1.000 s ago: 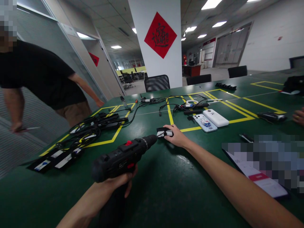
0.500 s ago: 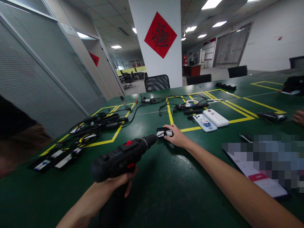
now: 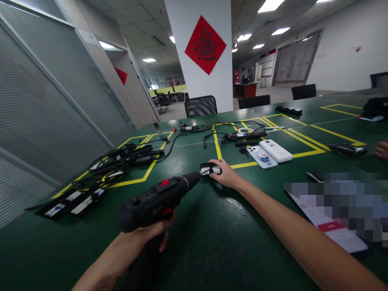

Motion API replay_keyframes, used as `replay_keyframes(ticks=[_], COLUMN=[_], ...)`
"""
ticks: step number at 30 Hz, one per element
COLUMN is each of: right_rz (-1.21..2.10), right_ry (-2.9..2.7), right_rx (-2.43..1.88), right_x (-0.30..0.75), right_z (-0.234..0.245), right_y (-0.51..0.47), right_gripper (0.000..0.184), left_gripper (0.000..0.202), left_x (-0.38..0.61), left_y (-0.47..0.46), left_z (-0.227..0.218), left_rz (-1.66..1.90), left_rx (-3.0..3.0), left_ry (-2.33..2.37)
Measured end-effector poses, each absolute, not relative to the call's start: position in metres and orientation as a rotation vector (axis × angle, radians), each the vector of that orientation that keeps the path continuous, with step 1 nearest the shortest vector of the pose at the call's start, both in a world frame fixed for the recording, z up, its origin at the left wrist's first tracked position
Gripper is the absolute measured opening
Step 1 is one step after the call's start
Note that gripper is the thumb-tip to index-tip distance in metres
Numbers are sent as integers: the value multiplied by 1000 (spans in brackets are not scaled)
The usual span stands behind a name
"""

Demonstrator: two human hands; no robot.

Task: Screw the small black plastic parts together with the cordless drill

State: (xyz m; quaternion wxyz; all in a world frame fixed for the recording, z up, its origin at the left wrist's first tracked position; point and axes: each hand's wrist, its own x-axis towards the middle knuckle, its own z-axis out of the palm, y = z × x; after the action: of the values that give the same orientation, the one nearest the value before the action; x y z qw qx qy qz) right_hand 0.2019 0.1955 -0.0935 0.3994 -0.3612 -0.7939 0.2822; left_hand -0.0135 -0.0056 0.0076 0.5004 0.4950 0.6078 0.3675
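My left hand (image 3: 154, 232) is wrapped around the grip of a black cordless drill (image 3: 157, 200) with red switches. The drill's chuck points forward and right, and a thin bit reaches the small black and white block (image 3: 207, 170). My right hand (image 3: 224, 173) grips that block from its right side, low at the table. Whether the bit touches the block or only overlaps it in view I cannot tell. The block's far right end is hidden under my fingers.
The green table (image 3: 194, 250) bears yellow tape lines. Tangled black cables (image 3: 127, 157) lie on the left. A phone (image 3: 262, 157) and a white power bank (image 3: 275, 150) lie beyond my right arm. At the right edge is another person's hand (image 3: 382, 150), near a clipboard (image 3: 339, 238).
The dark, blurred shape at the left edge has gone out of view. Both my hands, the drill and the block stay nearly where they were.
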Motion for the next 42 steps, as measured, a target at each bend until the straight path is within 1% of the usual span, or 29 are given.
replay_keyframes(ticks=[6, 19, 34, 42], right_rz=[722, 707, 698, 707], right_ry=[-2005, -2004, -2002, -2006], right_rx=[-899, -905, -894, -897], right_x=[201, 201, 201, 200], right_z=[-92, -94, -95, -94], right_y=[195, 196, 196, 197], right_gripper=[52, 52, 51, 51], left_gripper=[41, 34, 38, 36], left_x=[-13, -11, -14, -14], left_y=[-5, -6, -6, -5], left_z=[9, 11, 7, 4], left_rz=[843, 856, 863, 902], left_rx=[1187, 1188, 1177, 1188], left_ry=[1526, 1512, 1489, 1500])
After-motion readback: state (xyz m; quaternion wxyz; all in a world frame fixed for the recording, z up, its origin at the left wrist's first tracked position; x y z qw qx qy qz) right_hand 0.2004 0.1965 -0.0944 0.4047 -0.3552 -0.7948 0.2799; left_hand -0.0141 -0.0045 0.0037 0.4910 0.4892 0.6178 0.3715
